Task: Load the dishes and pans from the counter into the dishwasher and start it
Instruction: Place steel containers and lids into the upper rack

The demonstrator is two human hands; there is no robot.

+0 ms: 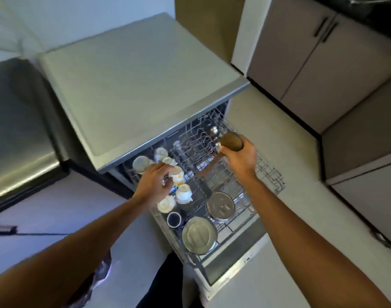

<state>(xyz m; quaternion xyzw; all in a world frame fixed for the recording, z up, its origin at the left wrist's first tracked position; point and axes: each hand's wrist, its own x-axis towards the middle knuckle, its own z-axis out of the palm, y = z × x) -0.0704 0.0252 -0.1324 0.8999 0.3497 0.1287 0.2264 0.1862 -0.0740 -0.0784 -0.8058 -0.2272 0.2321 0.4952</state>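
The dishwasher (pixel 145 90) stands open with its wire rack (pixel 270 174) pulled out over the lowered door (pixel 241 261). My right hand (pixel 241 156) grips a brown cup (pixel 231 141) above the rack's far right part. Over the rack's left side, my left hand (pixel 154 185) has curled fingers on a white cup (pixel 177 174) among several white cups. In the near part of the rack lie two round steel pans (pixel 221 206), (pixel 199 235) and a small dark bowl (pixel 174 219).
A steel appliance (pixel 18 134) stands to the left of the dishwasher. Grey cabinets (pixel 312 54) with dark handles line the right side. Pale floor (pixel 290 218) surrounds the open door. My dark-clothed leg (pixel 167 283) is close to the door's near left corner.
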